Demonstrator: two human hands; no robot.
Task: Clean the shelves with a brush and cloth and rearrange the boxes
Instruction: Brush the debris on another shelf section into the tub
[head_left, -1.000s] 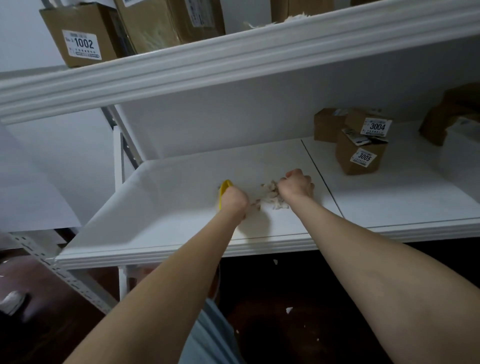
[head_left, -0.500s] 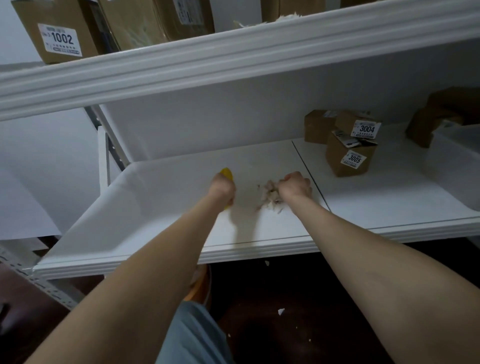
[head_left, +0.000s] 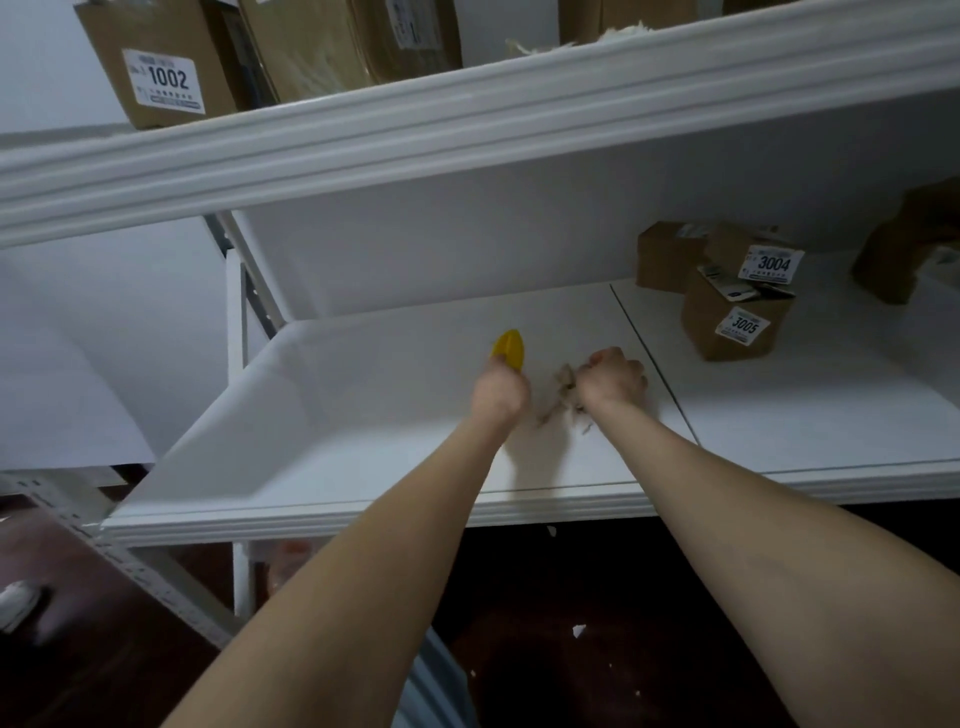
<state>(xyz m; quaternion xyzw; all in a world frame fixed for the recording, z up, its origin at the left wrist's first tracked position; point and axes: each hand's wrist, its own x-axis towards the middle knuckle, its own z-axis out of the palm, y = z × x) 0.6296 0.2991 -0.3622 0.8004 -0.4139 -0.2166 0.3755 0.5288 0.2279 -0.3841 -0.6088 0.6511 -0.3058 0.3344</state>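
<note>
The lower shelf (head_left: 363, 415) offers open white board from its left rim to the seam (head_left: 654, 364) at 3 o'clock of the hands. Its front lip (head_left: 311, 519) runs under the forearms, and the upper shelf (head_left: 467, 130) overhangs at 12 o'clock. The left hand (head_left: 500, 389) is curled tight round the yellow brush (head_left: 510, 351), whose end sticks out at the fist's 12 o'clock. The right hand (head_left: 613, 379), fisted, grips a crumpled beige cloth (head_left: 563, 397) showing at its 8 o'clock, between both hands. Box 3005 (head_left: 737, 322) and box 3004 (head_left: 748, 254) stand at 2 o'clock, past the seam. Box 1002 (head_left: 156, 67) sits on the upper shelf.

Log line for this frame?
left hand: grips yellow brush | right hand: grips cloth | cloth on lower shelf | box 3005 at right
</note>
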